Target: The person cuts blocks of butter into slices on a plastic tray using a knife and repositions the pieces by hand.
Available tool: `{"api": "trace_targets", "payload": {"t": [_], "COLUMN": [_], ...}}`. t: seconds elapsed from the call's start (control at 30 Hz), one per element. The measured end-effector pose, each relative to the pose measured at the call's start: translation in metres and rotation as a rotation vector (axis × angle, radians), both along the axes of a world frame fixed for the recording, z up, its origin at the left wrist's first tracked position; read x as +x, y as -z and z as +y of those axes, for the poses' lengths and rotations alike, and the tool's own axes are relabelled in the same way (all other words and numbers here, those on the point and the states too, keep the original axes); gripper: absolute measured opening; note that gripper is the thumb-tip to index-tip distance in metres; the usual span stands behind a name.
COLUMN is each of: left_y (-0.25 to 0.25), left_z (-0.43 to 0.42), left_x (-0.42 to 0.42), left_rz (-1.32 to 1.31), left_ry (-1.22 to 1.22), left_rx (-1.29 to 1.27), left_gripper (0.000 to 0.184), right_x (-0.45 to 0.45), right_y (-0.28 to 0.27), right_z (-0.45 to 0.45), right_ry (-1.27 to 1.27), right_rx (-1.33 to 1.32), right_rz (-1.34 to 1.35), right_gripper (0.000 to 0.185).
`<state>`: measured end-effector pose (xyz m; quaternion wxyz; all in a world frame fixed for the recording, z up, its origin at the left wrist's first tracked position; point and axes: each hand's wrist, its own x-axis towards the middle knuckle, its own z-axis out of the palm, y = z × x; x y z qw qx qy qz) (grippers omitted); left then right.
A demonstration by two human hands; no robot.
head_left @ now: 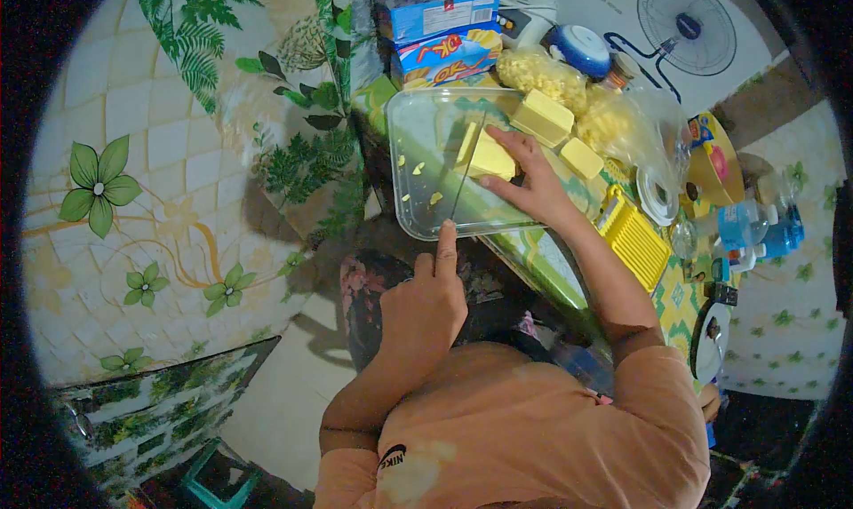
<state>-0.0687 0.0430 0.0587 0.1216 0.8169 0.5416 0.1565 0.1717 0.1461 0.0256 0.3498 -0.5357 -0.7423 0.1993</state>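
Inside the clear tray (397,185), a yellow block (491,160) sits against the knife (464,185) that the left hand (425,309) grips, index finger outstretched, while the right hand (533,176) pinches the block — seemingly mid-slice, calling next for even downward pressure, fingertips off the blade.

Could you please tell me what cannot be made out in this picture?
In the head view:
- Handle of the knife: hidden by the left hand.
- Part of the yellow block: covered by the right hand.
- Print on the blue bottle label: too small to read.
- What lies on the plate: too small to tell.
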Motion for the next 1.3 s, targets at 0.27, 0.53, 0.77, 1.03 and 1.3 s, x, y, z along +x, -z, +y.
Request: {"api": "trace_targets", "payload": {"t": [0.27,0.53,0.77,1.03,1.3], "left_y": [0.005,0.015,0.022,0.024,0.041], "left_z": [0.0,-0.001,0.003,-0.001,0.002], "left_x": [0.002,0.001,-0.002,-0.003,-0.008], "left_rz": [0.064,0.021,-0.176,-0.154,-0.317], "left_ry": [-0.012,-0.013,0.011,0.021,0.027], "left_rx": [0.051,0.082,0.113,0.108,0.105], "left_gripper": [0.062,0.06,0.057,0.059,0.056], "right_x": [-0.001,0.003,0.006,0.006,0.005], "right_y": [-0.003,0.005,0.01,0.013,0.007], "right_z": [-0.002,0.001,0.003,0.003,0.001], "right_ry": [-0.001,0.009,0.012,0.013,0.026], "right_rx": [-0.078,0.027,0.019,0.053,-0.026], "right_rz": [0.045,-0.02,-0.01,-0.014,-0.014], "right_gripper": [0.073,0.082,0.083,0.082,0.084]}}
